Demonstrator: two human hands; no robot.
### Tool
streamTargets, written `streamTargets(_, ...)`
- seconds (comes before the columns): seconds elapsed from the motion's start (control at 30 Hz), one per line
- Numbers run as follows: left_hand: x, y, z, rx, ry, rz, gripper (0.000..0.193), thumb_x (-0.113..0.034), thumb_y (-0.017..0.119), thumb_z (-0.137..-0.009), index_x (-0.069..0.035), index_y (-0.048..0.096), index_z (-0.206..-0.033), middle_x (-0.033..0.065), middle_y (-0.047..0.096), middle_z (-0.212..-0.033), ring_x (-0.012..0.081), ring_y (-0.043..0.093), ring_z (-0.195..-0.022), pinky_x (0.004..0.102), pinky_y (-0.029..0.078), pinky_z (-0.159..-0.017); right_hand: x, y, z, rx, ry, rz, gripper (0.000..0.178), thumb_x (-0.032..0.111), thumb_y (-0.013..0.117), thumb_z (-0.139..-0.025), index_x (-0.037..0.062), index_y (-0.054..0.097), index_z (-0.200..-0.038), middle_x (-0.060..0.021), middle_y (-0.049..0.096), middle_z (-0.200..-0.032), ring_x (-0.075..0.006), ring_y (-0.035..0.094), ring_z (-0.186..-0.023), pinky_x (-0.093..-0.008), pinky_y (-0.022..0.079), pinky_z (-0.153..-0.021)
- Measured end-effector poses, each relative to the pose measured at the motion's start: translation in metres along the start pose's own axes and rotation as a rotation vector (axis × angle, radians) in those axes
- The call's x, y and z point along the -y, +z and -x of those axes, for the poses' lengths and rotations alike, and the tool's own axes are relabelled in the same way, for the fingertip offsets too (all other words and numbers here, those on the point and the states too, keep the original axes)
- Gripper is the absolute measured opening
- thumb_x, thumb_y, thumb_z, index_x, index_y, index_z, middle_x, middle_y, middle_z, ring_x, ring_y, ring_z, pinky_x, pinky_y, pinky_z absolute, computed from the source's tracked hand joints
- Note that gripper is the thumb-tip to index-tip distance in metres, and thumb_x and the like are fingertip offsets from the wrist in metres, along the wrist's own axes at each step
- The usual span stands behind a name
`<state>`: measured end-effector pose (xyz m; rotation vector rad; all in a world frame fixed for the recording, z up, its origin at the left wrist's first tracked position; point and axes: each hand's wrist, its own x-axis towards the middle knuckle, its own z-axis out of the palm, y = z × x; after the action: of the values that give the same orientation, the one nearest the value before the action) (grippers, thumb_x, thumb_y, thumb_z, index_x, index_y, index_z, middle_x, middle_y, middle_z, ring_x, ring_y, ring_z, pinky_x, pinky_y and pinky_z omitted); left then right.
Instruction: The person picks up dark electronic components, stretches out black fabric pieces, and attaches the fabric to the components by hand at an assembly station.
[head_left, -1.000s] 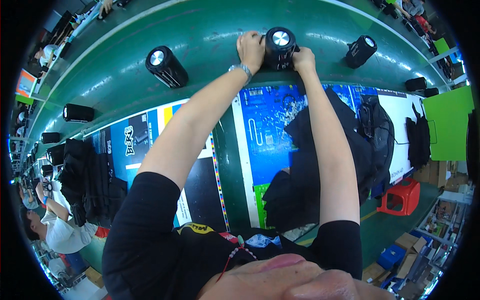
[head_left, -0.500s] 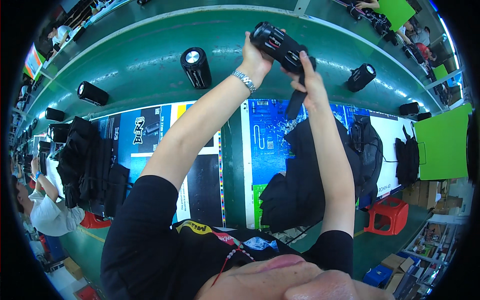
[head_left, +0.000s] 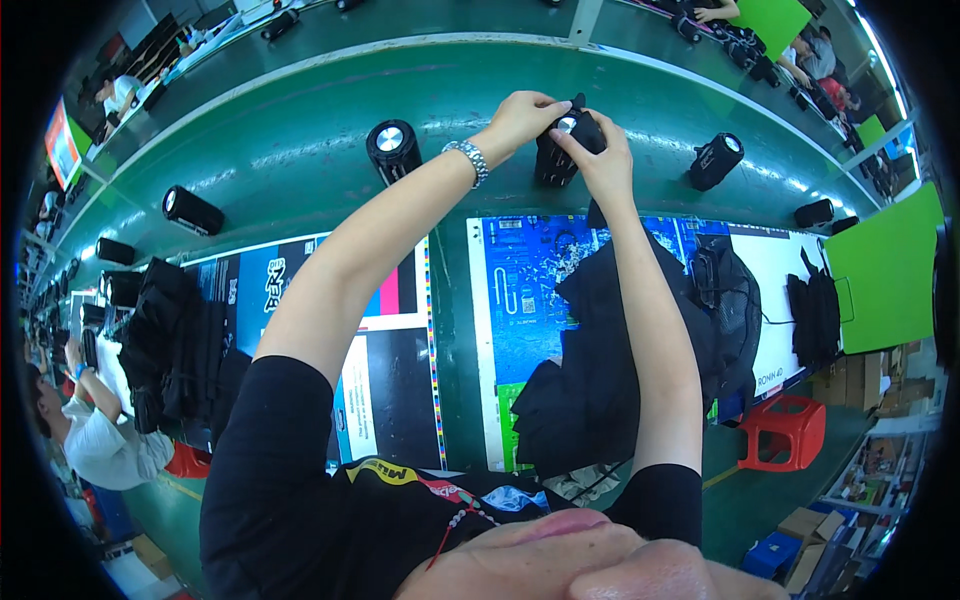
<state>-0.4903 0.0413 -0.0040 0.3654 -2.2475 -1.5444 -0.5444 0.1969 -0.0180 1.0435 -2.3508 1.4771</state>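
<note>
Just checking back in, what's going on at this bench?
A person has both hands at the silver-disc end of a black cylinder, the left hand and right hand close together there; their exact grip is unclear. Another cylinder stands to the left and one to the right on the green bench. Black fabric pieces lie nearer the person.

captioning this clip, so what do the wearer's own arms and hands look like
Short black sleeves cover the upper arms, leaving both forearms bare. A silver-coloured linked band circles the left wrist; none shows on the right. The left hand and right hand are ungloved.
</note>
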Motion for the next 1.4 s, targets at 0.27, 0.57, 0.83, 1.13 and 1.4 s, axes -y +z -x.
streamTargets(0.27,-0.009,0.021,-0.023,-0.134,0.342,-0.109,0.025,-0.019,0.071,-0.082,0.004,0.065,-0.075,0.0036,0.053,-0.068,0.0135,0.051,-0.062,0.0281,0.041,-0.056,-0.03,-0.019,-0.013,0.044,0.283,-0.267,0.091,0.041,0.086,-0.061,-0.0121,0.048,-0.123,-0.0211,0.062,-0.113,-0.0229,0.062,-0.1,-0.0298,0.048,-0.086)
streamTargets(0.57,-0.012,0.035,-0.003,-0.348,0.882,-0.478,0.016,-0.016,0.07,-0.08,-0.001,0.065,-0.084,0.0094,0.06,-0.085,0.0233,0.058,-0.075,0.0343,0.047,-0.067,-0.045,-0.025,-0.014,-0.018,0.252,-0.34,0.085,0.045,0.086,-0.058,-0.0106,0.056,-0.114,-0.0164,0.067,-0.102,-0.0185,0.065,-0.092,-0.0279,0.05,-0.081)
streamTargets(0.83,-0.02,0.044,-0.037,-0.35,0.51,-0.155,0.051,-0.039,0.06,-0.09,0.0,0.054,-0.122,0.01,0.06,-0.114,0.0182,0.058,-0.096,0.0305,0.047,-0.082,-0.041,-0.042,-0.015,0.018,0.241,-0.167,0.089,0.05,0.086,-0.056,-0.0096,0.055,-0.115,-0.0155,0.066,-0.102,-0.0228,0.065,-0.09,-0.0308,0.05,-0.083)
streamTargets(1.13,0.003,0.075,-0.06,-0.047,-0.122,0.929,0.07,-0.053,0.02,-0.1,0.006,0.051,-0.121,0.0184,0.065,-0.109,0.0227,0.061,-0.104,0.0323,0.048,-0.089,-0.129,-0.089,-0.066,-0.213,0.734,-0.619,0.024,0.008,0.056,-0.083,0.0027,0.066,-0.104,-0.0049,0.068,-0.098,-0.0069,0.042,-0.062,-0.0199,0.028,-0.046)
streamTargets(1.4,0.029,0.129,-0.036,-0.085,0.003,0.881,0.058,-0.053,0.036,-0.097,-0.003,0.064,-0.09,0.0067,0.067,-0.083,0.0147,0.062,-0.072,0.0254,0.05,-0.068,-0.121,0.007,-0.057,-0.228,0.581,-1.259,0.015,0.012,0.056,-0.085,0.0004,0.064,-0.09,-0.0081,0.065,-0.083,-0.0205,0.064,-0.072,-0.0328,0.053,-0.064)
